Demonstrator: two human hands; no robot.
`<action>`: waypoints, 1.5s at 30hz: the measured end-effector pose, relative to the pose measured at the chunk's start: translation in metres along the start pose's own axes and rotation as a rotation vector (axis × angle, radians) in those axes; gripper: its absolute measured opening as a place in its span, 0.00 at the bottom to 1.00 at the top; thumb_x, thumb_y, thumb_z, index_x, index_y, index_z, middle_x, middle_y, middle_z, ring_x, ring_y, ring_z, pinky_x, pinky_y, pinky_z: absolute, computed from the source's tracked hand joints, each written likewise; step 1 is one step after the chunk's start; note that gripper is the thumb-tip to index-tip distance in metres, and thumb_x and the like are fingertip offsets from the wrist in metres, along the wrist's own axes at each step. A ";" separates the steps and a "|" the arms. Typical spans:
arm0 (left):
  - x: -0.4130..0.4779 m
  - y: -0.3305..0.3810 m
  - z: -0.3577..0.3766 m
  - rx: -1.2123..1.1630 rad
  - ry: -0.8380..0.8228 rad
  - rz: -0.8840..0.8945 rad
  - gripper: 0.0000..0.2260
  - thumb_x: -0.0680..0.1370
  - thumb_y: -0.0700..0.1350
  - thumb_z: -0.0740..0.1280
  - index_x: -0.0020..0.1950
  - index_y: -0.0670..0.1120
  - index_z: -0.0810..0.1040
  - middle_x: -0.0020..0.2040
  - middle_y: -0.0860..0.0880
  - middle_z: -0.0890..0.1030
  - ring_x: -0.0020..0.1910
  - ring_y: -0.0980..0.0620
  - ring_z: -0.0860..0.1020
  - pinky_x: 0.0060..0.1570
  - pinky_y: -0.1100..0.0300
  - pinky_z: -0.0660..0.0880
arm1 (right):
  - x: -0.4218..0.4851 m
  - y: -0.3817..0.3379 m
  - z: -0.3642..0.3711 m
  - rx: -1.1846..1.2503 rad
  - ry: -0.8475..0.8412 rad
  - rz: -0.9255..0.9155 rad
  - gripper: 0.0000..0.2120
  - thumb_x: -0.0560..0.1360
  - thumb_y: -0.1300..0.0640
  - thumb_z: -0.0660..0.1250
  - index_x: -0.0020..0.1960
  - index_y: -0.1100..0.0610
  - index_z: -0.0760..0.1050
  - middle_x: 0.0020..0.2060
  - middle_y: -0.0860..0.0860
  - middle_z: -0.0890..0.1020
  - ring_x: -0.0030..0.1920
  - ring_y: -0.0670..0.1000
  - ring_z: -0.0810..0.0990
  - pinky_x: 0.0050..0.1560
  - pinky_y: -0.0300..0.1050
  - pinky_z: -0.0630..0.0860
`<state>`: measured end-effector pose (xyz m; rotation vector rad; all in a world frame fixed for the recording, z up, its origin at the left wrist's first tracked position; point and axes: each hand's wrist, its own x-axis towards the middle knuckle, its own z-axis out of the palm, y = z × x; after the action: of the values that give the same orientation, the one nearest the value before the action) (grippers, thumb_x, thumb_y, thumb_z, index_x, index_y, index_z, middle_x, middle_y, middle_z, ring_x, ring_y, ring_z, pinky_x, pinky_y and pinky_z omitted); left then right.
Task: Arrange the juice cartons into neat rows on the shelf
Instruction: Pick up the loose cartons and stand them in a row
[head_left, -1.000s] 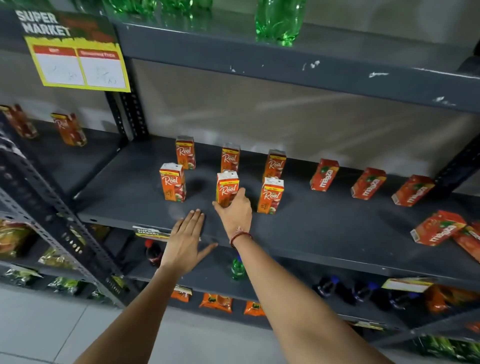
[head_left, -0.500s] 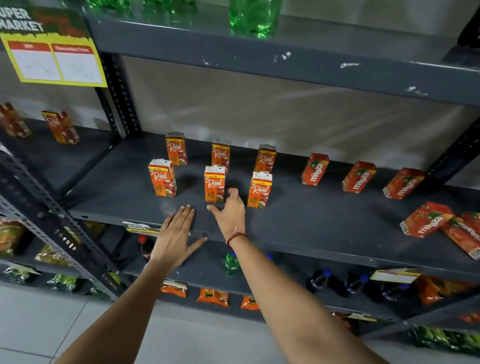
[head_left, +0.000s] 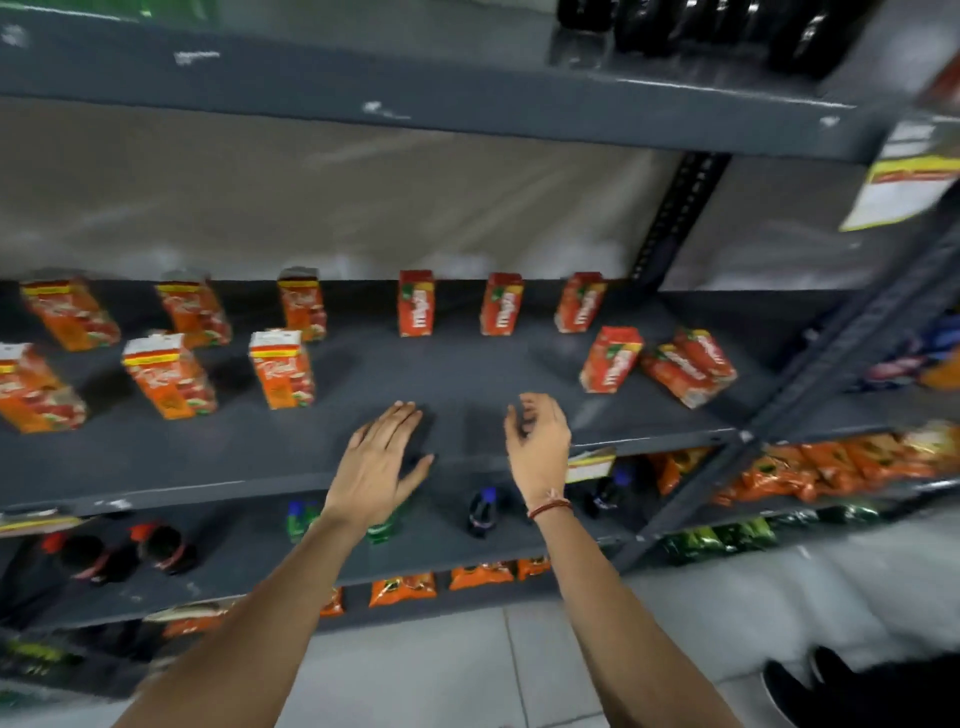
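Observation:
On the dark grey shelf (head_left: 467, 374) several orange Real juice cartons (head_left: 280, 366) stand in two rows at the left. Three red Maaza cartons (head_left: 415, 303) stand in a back row at the middle. Further right another Maaza carton (head_left: 610, 359) leans, and two more (head_left: 688, 366) lie tipped together. My left hand (head_left: 382, 460) lies flat, fingers spread, on the shelf's front part. My right hand (head_left: 537, 441) hovers beside it with fingers loosely curled, holding nothing. Both hands are apart from every carton.
A shelf above (head_left: 415, 98) holds dark bottles (head_left: 701, 26). Bottles (head_left: 480, 512) and orange snack packets (head_left: 831, 465) fill the lower shelves. A slotted upright post (head_left: 670, 218) and a diagonal frame (head_left: 810, 374) bound the right side. A price sign (head_left: 898, 182) hangs at upper right.
The view has swung to the right, so the Real cartons now sit at the left. My right hand has left the front middle Real carton and both hands have moved right.

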<state>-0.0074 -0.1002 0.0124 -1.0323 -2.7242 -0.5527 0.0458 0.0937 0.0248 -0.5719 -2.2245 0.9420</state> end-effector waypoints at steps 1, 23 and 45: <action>0.012 0.016 0.007 -0.005 -0.006 0.022 0.29 0.79 0.60 0.49 0.65 0.38 0.71 0.65 0.41 0.74 0.65 0.46 0.70 0.60 0.52 0.68 | 0.010 0.016 -0.016 -0.014 0.043 0.029 0.07 0.74 0.63 0.66 0.51 0.63 0.75 0.44 0.60 0.79 0.43 0.61 0.79 0.47 0.57 0.78; 0.065 0.086 0.068 0.242 -0.130 0.064 0.39 0.74 0.68 0.43 0.73 0.41 0.60 0.73 0.43 0.63 0.72 0.48 0.60 0.70 0.53 0.53 | 0.137 0.123 -0.126 -0.403 -0.027 0.500 0.31 0.69 0.51 0.73 0.63 0.70 0.67 0.62 0.66 0.70 0.62 0.65 0.70 0.62 0.56 0.70; 0.061 0.085 0.065 0.228 -0.165 -0.039 0.42 0.72 0.70 0.50 0.69 0.37 0.66 0.69 0.40 0.69 0.69 0.44 0.66 0.67 0.47 0.62 | 0.074 0.003 -0.019 0.085 -0.103 0.215 0.23 0.64 0.51 0.76 0.51 0.62 0.71 0.46 0.58 0.83 0.47 0.57 0.82 0.46 0.47 0.78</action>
<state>0.0015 0.0211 -0.0055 -1.0091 -2.8693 -0.1622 0.0085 0.1491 0.0616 -0.7491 -2.2326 1.1933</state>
